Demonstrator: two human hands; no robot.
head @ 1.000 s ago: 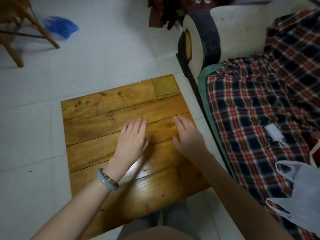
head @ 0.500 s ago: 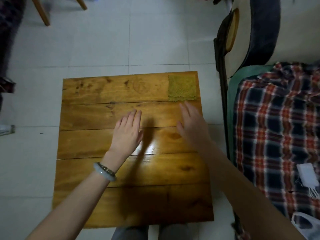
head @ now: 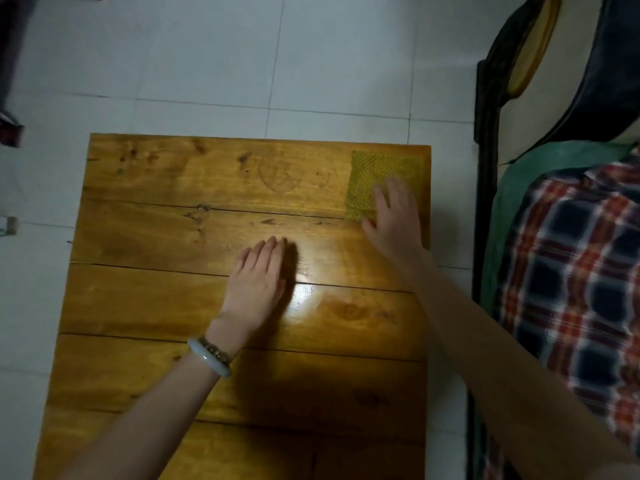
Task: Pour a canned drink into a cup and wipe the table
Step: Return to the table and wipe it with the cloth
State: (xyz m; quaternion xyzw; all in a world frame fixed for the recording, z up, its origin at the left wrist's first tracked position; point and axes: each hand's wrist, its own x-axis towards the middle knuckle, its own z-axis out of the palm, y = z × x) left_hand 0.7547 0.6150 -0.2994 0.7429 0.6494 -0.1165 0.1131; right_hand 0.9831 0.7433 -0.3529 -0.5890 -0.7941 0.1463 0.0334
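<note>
A low wooden table (head: 166, 237) of glossy planks fills the middle of the head view. A yellow-green cloth (head: 370, 171) lies flat on its far right corner. My right hand (head: 394, 220) reaches out with straight fingers, and its fingertips lie over the cloth's near part. My left hand (head: 258, 278), with a pale bangle at the wrist, rests flat and open on the table's middle. No can or cup shows in the frame.
White floor tiles (head: 242, 64) surround the table. A sofa with a plaid blanket (head: 575, 271) and a dark armrest (head: 595, 64) runs close along the table's right side. A dark object (head: 10, 129) stands at the far left edge.
My right hand has moved forward and right, from the table's middle onto the cloth. My left hand has stayed flat in place. The view has tilted down over the table.
</note>
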